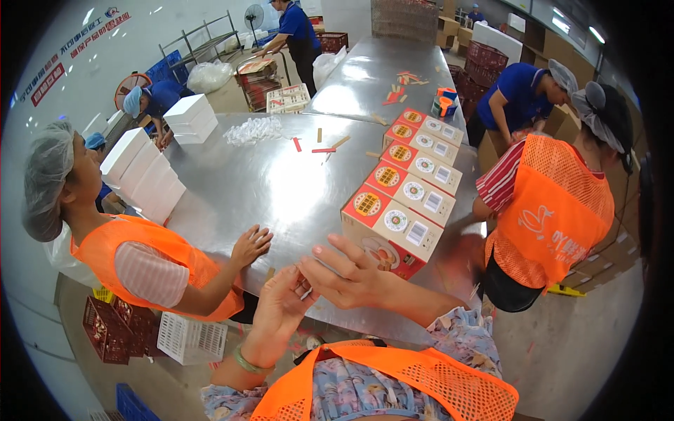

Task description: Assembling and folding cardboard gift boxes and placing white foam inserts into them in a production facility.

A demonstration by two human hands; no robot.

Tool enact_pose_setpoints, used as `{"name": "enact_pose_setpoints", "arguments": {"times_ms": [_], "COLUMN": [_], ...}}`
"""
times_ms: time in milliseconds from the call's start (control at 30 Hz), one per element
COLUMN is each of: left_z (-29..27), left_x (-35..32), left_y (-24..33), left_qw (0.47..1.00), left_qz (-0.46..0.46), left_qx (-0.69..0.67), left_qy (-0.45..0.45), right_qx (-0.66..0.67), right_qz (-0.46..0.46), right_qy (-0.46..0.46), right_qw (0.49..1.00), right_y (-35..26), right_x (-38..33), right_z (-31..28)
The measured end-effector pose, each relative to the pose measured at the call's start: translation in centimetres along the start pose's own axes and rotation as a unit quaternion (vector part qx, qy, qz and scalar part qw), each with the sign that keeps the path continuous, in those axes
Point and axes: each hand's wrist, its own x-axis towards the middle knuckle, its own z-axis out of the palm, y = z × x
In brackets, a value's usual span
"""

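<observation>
Over the near edge of the metal table [232, 144], my two hands meet in front of my body. My left hand [279, 306], with a green bangle at its wrist, has its fingers curled together; what they hold, if anything, is hidden. My right hand [354, 275] has its fingers stretched out, their tips close to the left fingers. Just beyond it stands the nearest red and cream carton [393, 224], first of a row of several running away along the table's right side.
Red and tan strips [324, 150] and a white pile [254, 130] lie on the table. Tape dispensers [444, 102] stand past the cartons. White foam boxes [144, 172] are stacked at left. Co-workers in orange vests [551, 207] flank me; a white crate [191, 338] sits below left.
</observation>
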Motion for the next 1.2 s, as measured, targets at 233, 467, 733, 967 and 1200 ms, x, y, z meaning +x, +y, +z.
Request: {"name": "enact_pose_setpoints", "arguments": {"times_ms": [233, 467, 733, 967, 1200], "left_z": [0.4, 0.2, -0.2, -0.1, -2.8], "left_x": [0.8, 0.7, 0.3, -1.0, -1.4], "left_y": [-1.3, -1.9, -2.8, -1.8, -2.4], "left_qw": [0.999, 0.998, 0.996, 1.000, 0.992], "left_qz": [0.024, 0.058, 0.075, 0.017, -0.078], "left_qx": [-0.015, -0.011, -0.025, 0.002, 0.101], "left_qy": [-0.015, -0.023, -0.032, -0.001, 0.010], "right_qx": [0.013, -0.026, 0.018, 0.117, 0.144], "right_qz": [0.039, 0.105, 0.133, 0.009, -0.049], "right_qy": [0.001, 0.000, -0.004, -0.020, -0.148], "right_qw": [0.999, 0.994, 0.991, 0.993, 0.977], "right_y": [0.1, -0.8, -1.3, 0.3, 0.3], "right_x": [-0.1, 0.3, 0.2, -0.9, -0.8], "right_z": [-0.4, -0.8, -0.8, -0.6, -1.6]}}
